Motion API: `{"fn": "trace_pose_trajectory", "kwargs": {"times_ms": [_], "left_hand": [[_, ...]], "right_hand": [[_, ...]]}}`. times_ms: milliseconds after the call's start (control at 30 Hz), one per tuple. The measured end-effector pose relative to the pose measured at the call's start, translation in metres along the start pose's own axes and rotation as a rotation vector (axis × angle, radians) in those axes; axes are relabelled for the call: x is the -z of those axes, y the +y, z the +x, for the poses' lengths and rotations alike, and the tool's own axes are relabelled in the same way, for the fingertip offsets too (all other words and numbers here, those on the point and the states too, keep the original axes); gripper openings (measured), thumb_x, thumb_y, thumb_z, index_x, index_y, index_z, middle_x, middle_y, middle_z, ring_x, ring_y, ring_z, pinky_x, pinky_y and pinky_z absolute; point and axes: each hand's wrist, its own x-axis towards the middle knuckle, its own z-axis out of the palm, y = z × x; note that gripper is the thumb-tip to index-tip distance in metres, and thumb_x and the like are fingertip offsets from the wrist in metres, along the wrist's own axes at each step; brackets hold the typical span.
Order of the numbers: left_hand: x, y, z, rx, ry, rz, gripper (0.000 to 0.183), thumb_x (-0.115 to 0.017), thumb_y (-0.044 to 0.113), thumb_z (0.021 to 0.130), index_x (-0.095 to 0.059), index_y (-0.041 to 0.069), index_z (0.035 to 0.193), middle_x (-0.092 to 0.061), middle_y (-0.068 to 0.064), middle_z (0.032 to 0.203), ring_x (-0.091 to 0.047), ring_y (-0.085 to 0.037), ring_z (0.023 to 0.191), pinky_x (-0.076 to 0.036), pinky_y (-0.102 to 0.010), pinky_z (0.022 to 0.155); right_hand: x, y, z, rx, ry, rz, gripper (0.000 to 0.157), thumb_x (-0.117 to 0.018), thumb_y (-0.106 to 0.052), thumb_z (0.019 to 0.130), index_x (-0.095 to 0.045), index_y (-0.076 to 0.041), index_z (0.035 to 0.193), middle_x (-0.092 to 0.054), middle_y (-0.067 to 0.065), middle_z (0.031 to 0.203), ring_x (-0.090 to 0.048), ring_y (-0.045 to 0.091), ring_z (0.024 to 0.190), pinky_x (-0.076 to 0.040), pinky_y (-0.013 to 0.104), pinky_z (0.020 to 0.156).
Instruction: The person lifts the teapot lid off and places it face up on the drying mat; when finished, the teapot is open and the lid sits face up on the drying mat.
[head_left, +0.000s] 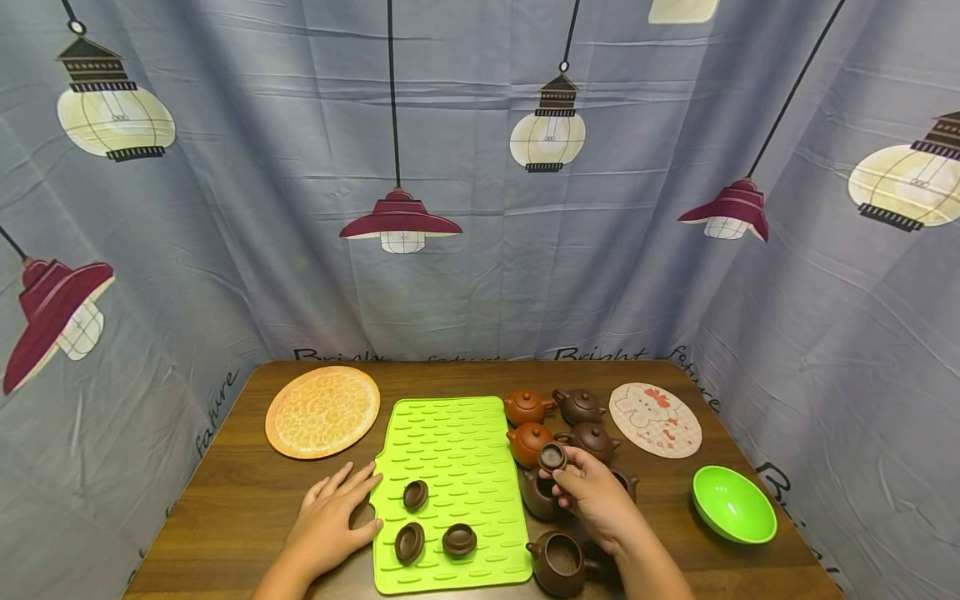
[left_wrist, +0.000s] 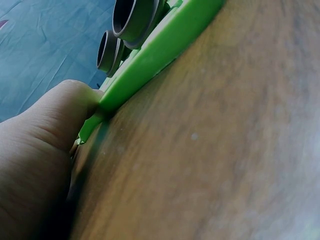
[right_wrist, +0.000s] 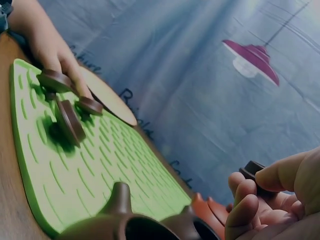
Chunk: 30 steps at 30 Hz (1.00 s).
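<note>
Between thumb and fingers my right hand [head_left: 596, 498] pinches a small dark brown teapot lid [head_left: 552, 457], its hollow underside facing up, above the teapots. In the right wrist view the lid [right_wrist: 251, 169] is partly hidden by the fingers. My left hand [head_left: 330, 518] rests with spread fingers at the left edge of the green mat [head_left: 465, 467], fingertips and thumb right at that edge. Upturned on the mat lie three more brown lids [head_left: 416, 495]. Under and beside my right hand stand lidless dark teapots [head_left: 562, 562], one partly covered by the hand.
Lidded teapots, orange-brown [head_left: 527, 407] and dark brown [head_left: 580, 406], stand behind my right hand. A bright green bowl [head_left: 733, 504] sits at the right. One round orange placemat [head_left: 323, 412] lies back left, a pink-white round mat [head_left: 656, 420] back right. A printed curtain [head_left: 480, 300] hangs behind the table.
</note>
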Motion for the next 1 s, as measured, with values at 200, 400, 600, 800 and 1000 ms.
{"fn": "trace_pose_trajectory", "kwargs": {"times_ms": [200,400,600,800,1000], "left_hand": [[0.0,-0.001,0.001,-0.002,0.002,-0.002,0.073,-0.076,0.057,0.089,-0.055,0.03,0.154,-0.041,0.009,0.167,-0.033,-0.034,0.157,-0.017,-0.064,0.122],[-0.001,-0.002,0.001,-0.004,0.004,0.004,0.073,-0.076,0.057,0.089,-0.055,0.031,0.154,-0.041,0.009,0.167,-0.034,-0.033,0.156,-0.017,-0.064,0.122],[-0.001,-0.002,0.001,-0.004,0.006,0.008,0.073,-0.076,0.057,0.089,-0.055,0.031,0.154,-0.042,0.009,0.166,-0.034,-0.033,0.156,-0.018,-0.064,0.121],[-0.001,-0.003,0.001,0.002,-0.003,0.004,0.073,-0.076,0.058,0.089,-0.055,0.031,0.154,-0.041,0.009,0.167,-0.033,-0.033,0.157,-0.017,-0.063,0.122],[-0.001,-0.003,0.001,0.002,-0.006,0.0,0.073,-0.075,0.059,0.089,-0.054,0.031,0.154,-0.04,0.01,0.167,-0.033,-0.033,0.157,-0.016,-0.063,0.122]], "right_hand": [[-0.015,-0.006,0.004,0.003,-0.029,-0.024,0.042,-0.05,-0.008,0.107,-0.041,0.005,0.147,-0.066,0.015,0.117,-0.054,0.013,0.085,-0.049,0.022,0.068],[-0.03,-0.005,0.011,0.008,-0.059,-0.029,0.035,-0.05,-0.009,0.107,-0.049,0.004,0.14,-0.066,0.012,0.11,-0.054,0.013,0.081,-0.048,0.023,0.067],[-0.044,-0.003,0.017,0.007,-0.096,-0.047,0.035,-0.052,-0.009,0.106,-0.052,0.003,0.139,-0.067,0.011,0.108,-0.054,0.015,0.079,-0.047,0.025,0.067],[-0.058,-0.003,0.021,0.01,-0.104,-0.071,0.033,-0.053,-0.007,0.105,-0.053,0.004,0.135,-0.069,0.016,0.108,-0.056,0.016,0.08,-0.046,0.025,0.067],[-0.069,-0.001,0.025,-0.001,-0.127,-0.118,0.033,-0.055,-0.008,0.104,-0.055,0.003,0.135,-0.073,0.017,0.106,-0.06,0.017,0.079,-0.045,0.026,0.065]]}}
